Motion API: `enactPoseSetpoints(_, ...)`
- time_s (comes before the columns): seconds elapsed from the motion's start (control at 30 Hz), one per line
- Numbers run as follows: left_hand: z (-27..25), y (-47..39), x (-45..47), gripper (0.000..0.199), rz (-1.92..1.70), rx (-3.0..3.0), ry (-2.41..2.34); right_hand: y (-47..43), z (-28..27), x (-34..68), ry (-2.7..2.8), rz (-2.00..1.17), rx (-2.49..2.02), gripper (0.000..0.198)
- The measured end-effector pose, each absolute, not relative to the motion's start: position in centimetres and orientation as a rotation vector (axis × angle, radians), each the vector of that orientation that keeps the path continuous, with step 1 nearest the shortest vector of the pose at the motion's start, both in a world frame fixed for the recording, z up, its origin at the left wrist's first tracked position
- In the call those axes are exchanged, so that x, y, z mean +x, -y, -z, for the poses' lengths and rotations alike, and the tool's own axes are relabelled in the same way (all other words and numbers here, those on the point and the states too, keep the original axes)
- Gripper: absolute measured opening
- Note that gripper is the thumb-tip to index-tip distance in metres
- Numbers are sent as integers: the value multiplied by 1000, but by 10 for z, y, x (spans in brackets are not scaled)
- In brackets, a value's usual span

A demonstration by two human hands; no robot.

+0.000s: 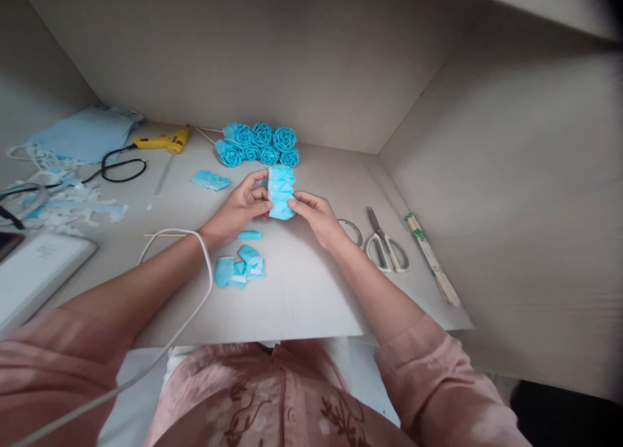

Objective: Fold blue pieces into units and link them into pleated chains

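Between my two hands, above the middle of the table, a pleated strip of light-blue face-mask fabric (281, 193) is held upright. My left hand (246, 204) grips its left edge, thumb in front and fingers behind. On the lower right edge, my right hand (314, 212) pinches the strip between thumb and fingers. Just beyond it lies a bunch of blue fabric roses (263, 143) on thin sticks. Below my left hand are several cut blue fabric pieces (239, 267) and a small blue roll (250, 235). Another folded blue strip (210, 180) lies to the left.
At back left are a yellow glue gun (163, 140) and stacked face masks (85, 134), with white scraps (73, 204) nearer. A white power bank (43, 272) and pale cable (210, 272) lie left. Right are scissors (384, 246), a tape roll (353, 229) and bundled sticks (432, 259).
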State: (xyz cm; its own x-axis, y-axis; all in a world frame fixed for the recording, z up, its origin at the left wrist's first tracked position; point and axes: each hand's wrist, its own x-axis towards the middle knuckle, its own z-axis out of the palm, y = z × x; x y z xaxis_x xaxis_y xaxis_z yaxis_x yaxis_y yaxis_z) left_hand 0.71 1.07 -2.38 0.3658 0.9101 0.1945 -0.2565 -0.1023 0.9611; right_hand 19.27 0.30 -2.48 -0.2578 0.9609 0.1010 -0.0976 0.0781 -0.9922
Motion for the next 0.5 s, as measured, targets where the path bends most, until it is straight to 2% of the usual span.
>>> enactPoseSetpoints(0.2,14,-4,9,55,-1085,1308,-772,-11,25,199,1122,-1366,-997,41)
enactPoseSetpoints(0.37,14,-9,4,49,-1194,1198,-911,-29,9,199,962,-1431,-1050,33)
enactPoseSetpoints(0.5,15,-14,1,46,-1263,1170,-960,-73,-31,188,1057,-1423,-1049,23)
